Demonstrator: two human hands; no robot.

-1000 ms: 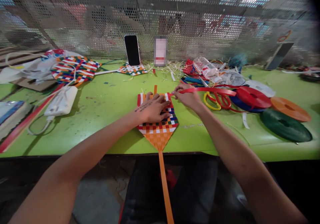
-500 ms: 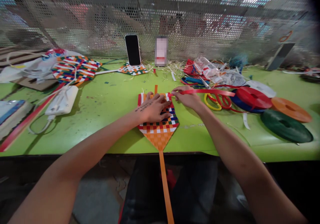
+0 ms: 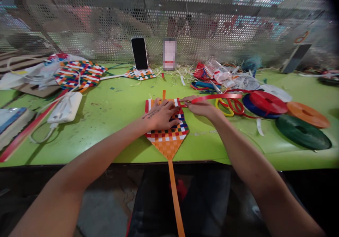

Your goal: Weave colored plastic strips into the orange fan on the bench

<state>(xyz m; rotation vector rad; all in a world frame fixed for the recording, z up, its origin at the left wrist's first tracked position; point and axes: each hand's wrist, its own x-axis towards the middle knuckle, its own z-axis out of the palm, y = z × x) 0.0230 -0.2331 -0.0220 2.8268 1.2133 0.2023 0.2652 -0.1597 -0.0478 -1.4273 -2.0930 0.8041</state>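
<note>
A woven fan-shaped piece of orange, white, red, blue and green strips lies at the table's front edge. Its long orange strip hangs down over the edge. My left hand rests flat across the weave, fingers spread, pressing it to the table. At the weave's upper right corner, my right hand is closed with its fingers pinching a red strip. The strip's free length runs to the right above that hand. A short orange end sticks up from the weave's top.
Rolls of red strip, orange strip and green strip lie at the right, beside yellow-handled scissors. A phone leans on the mesh panel. A white power strip and finished weave lie left.
My right hand has turned slightly and lowered at the weave's corner, and the red strip has shifted a little to the left. My left hand stays in place on the weave.
</note>
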